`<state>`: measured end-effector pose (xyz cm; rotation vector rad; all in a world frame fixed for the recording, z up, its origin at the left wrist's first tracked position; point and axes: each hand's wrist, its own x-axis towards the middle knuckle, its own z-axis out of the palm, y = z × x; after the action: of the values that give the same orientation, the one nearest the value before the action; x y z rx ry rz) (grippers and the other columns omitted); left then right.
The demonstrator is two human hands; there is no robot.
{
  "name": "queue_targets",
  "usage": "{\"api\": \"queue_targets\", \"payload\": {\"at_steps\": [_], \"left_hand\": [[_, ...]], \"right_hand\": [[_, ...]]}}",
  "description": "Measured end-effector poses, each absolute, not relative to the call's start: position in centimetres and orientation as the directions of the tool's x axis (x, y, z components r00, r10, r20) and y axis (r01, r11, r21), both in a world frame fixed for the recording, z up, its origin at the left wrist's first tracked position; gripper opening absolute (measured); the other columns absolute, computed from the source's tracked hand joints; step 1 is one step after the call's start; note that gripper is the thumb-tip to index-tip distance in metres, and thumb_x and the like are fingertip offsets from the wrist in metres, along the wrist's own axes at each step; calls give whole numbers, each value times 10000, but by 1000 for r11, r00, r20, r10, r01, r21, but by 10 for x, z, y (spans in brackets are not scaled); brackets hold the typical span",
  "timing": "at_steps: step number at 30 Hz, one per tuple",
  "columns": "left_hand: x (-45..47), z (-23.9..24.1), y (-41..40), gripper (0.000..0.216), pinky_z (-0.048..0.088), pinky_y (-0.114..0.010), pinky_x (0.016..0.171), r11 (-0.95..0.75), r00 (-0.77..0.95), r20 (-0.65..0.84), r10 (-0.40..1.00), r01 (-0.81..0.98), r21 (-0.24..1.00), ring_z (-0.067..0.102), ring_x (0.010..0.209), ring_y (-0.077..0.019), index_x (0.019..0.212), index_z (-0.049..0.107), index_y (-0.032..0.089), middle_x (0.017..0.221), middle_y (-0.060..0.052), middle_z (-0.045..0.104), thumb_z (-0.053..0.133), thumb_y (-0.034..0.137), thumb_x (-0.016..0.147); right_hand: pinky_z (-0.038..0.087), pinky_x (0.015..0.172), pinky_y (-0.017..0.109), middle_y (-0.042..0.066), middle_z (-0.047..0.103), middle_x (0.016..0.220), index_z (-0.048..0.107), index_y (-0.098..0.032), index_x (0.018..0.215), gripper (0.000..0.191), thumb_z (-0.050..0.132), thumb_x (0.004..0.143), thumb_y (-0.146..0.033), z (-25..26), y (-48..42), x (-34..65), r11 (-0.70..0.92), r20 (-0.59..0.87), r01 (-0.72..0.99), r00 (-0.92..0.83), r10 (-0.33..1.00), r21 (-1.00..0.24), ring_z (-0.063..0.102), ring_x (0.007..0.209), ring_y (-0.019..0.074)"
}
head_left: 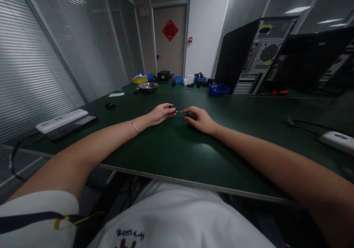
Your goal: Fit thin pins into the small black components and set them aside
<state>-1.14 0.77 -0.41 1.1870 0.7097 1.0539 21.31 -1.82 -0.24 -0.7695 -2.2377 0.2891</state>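
Observation:
Over the middle of the green table (pixel 166 148), my left hand (pixel 162 114) pinches a small black part (pixel 173 107). Its exact kind is too small to tell. My right hand (pixel 203 119) is closed around a dark-handled screwdriver (pixel 190 115), whose thin metal shaft points left at the black part. Whether the tip touches the part I cannot tell. Both hands are close together, just above the tabletop. Left of them, a small dark object (pixel 110 106) lies on the table.
A metal bowl (pixel 147 87), a yellow bin (pixel 139 79) and a blue bin (pixel 218 89) stand toward the back. Black computer towers (pixel 249 56) rise at back right, with a red-handled tool (pixel 280 92) nearby. White devices lie left (pixel 62 120) and right (pixel 339 141).

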Motion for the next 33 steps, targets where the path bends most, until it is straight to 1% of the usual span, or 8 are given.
{"api": "queue_targets", "payload": {"at_steps": [3, 6, 10, 15, 18, 22, 27, 33], "left_hand": [[-11, -2, 6, 68, 472, -343, 905, 48, 383, 84, 920, -321, 946, 623, 948, -168, 816, 544, 82, 961, -136, 649, 601, 52, 793], [-12, -2, 5, 94, 471, -389, 903, 56, 424, 85, 902, -309, 949, 638, 933, -190, 825, 496, 99, 947, -154, 655, 587, 126, 829], [-14, -3, 4, 217, 489, -374, 823, 28, 475, 88, 875, -232, 972, 652, 848, -184, 905, 455, 134, 872, -102, 654, 627, 238, 822], [-14, -4, 5, 257, 464, -279, 629, -25, 521, 100, 848, -149, 989, 617, 666, -156, 823, 448, 145, 716, -41, 597, 596, 355, 830], [-13, -6, 7, 244, 461, -291, 623, -43, 509, 105, 854, -132, 990, 616, 652, -167, 817, 455, 137, 704, -53, 597, 567, 353, 844], [-13, -6, 6, 222, 477, -338, 681, -65, 521, 115, 846, -115, 991, 644, 714, -205, 956, 483, 118, 733, -83, 624, 532, 316, 869], [-13, -3, 2, 368, 457, -356, 794, -65, 540, 107, 835, -95, 993, 629, 841, -193, 1168, 483, 117, 863, -102, 632, 584, 260, 845], [-15, 2, 0, 532, 350, -241, 577, -83, 572, 77, 816, -15, 996, 486, 626, -99, 1328, 453, 138, 711, -5, 499, 594, 288, 837]], "right_hand": [[476, 771, 337, 66, 640, 1015, 632, -206, 1069, 280, 570, 796, -191, -3, -18, 213, 798, 577, 436, -553, 602, -415, 585, 882, 188], [473, 760, 331, 64, 643, 1006, 633, -206, 1069, 283, 568, 794, -185, -3, -18, 213, 801, 579, 439, -553, 598, -408, 584, 870, 185], [473, 763, 331, 65, 643, 1002, 633, -202, 1059, 275, 565, 794, -183, -3, -19, 212, 808, 589, 428, -554, 589, -405, 585, 867, 184], [477, 761, 322, 60, 642, 1020, 624, -202, 1061, 267, 561, 803, -185, -2, -19, 211, 808, 579, 427, -564, 589, -407, 586, 878, 181], [477, 763, 327, 63, 641, 1012, 623, -196, 1062, 265, 559, 805, -188, -2, -19, 211, 815, 579, 409, -574, 579, -410, 585, 882, 183], [475, 755, 329, 67, 640, 1016, 625, -198, 1067, 270, 554, 806, -190, -2, -19, 211, 818, 576, 392, -581, 575, -421, 585, 879, 186], [470, 756, 320, 66, 642, 1010, 629, -194, 1065, 275, 566, 797, -187, -2, -17, 210, 823, 582, 375, -583, 567, -426, 582, 862, 182], [468, 759, 315, 68, 643, 1006, 625, -179, 1062, 281, 578, 786, -171, -4, -13, 210, 810, 594, 388, -550, 587, -440, 580, 866, 180]]}}
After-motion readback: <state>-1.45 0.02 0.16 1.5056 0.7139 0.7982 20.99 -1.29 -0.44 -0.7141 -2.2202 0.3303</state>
